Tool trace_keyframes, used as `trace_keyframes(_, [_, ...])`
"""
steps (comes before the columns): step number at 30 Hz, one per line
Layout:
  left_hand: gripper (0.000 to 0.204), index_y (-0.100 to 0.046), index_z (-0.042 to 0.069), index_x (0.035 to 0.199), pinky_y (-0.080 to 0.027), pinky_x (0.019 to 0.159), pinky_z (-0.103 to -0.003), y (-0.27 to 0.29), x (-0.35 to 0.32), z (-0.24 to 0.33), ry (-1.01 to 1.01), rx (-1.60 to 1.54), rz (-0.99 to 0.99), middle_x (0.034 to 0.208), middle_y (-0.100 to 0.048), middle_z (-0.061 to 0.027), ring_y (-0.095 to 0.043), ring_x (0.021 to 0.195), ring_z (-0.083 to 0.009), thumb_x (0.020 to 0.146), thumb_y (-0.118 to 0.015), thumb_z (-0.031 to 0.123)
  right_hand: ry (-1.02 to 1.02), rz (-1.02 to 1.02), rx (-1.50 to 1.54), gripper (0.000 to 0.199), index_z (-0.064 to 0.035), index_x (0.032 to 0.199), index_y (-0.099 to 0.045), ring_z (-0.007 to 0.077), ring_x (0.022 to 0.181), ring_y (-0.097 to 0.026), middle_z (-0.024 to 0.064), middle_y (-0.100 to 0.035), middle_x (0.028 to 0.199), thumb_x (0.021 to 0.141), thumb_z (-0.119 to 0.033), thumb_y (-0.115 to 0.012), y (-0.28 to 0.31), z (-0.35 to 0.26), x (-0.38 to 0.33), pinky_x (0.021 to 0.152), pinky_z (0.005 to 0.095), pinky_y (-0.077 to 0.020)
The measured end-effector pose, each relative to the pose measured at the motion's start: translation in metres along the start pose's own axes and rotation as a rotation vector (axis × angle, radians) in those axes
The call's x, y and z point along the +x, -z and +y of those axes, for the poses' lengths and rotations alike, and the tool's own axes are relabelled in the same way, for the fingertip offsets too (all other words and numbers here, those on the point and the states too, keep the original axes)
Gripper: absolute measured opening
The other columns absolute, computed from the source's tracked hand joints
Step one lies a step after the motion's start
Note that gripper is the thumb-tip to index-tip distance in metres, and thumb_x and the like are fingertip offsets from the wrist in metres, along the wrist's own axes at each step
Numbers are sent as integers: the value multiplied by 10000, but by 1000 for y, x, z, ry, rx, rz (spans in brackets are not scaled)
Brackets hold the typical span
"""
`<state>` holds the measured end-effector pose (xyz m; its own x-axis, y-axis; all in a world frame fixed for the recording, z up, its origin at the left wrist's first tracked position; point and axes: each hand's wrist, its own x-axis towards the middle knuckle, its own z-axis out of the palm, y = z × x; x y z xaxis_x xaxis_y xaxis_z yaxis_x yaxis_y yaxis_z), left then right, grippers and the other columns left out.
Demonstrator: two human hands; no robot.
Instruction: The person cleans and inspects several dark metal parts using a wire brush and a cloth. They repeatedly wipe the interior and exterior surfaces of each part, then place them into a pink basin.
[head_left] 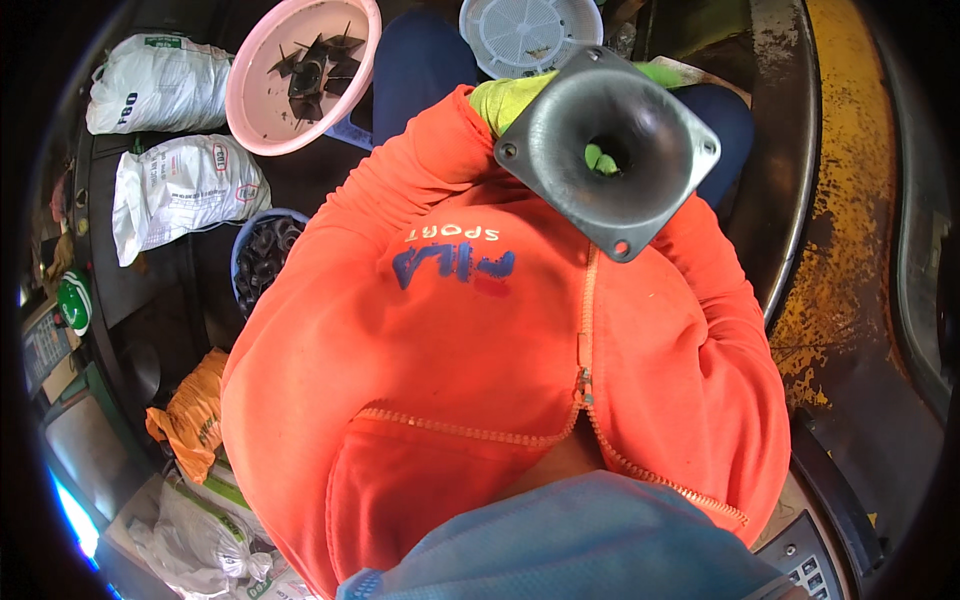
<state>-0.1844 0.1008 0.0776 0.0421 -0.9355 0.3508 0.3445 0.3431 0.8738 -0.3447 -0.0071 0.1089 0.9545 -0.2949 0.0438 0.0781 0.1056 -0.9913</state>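
Gloved hands (520, 100) gripping grey horn (607, 152), pink basin (252, 95) well apart leftward.

Looks like a small factory or workshop floor: a round pink plastic basin (300, 75) full of black moulded parts (318, 68), tied white woven sacks (180, 185), and a worn yellow-painted metal machine rim (850, 200) along the right.

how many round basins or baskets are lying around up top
3. A pink basin at upper left holds dark horn parts; a white perforated basket sits at top centre; a blue basin of dark rings is partly hidden by the orange sleeve. Others may be hidden.
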Motion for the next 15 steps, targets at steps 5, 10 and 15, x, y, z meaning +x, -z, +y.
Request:
trace_keyframes(5, [661, -502, 23, 1323, -475, 954, -367, 26, 10, 23, -26, 338, -98, 1225, -598, -107, -585, 1115, -210, 764, -796, 215, 132, -12, 88, 426, -48, 1309, -483, 159, 1122, -544, 65, -546, 1245, 963, -281, -570, -1, 22, 30, 945, 312, -486])
trace_keyframes(10, [661, -503, 20, 1322, -477, 950, -369, 45, 15, 41, -74, 552, -162, 1219, -603, -110, -588, 1111, -212, 765, -795, 223, 229, -20, 241, 438, -48, 1318, -475, 160, 1136, -537, 68, -539, 1258, 966, -291, -565, 6, 44, 48, 955, 317, -483])
trace_keyframes(15, [662, -505, 17, 1322, -479, 945, -371, 48, 23, 43, -109, 605, -193, 1213, -607, -112, -591, 1107, -215, 766, -794, 231, 363, 11, 185, 449, -47, 1327, -468, 161, 1151, -530, 70, -532, 1271, 968, -301, -561, 6, 61, 50, 964, 322, -480])
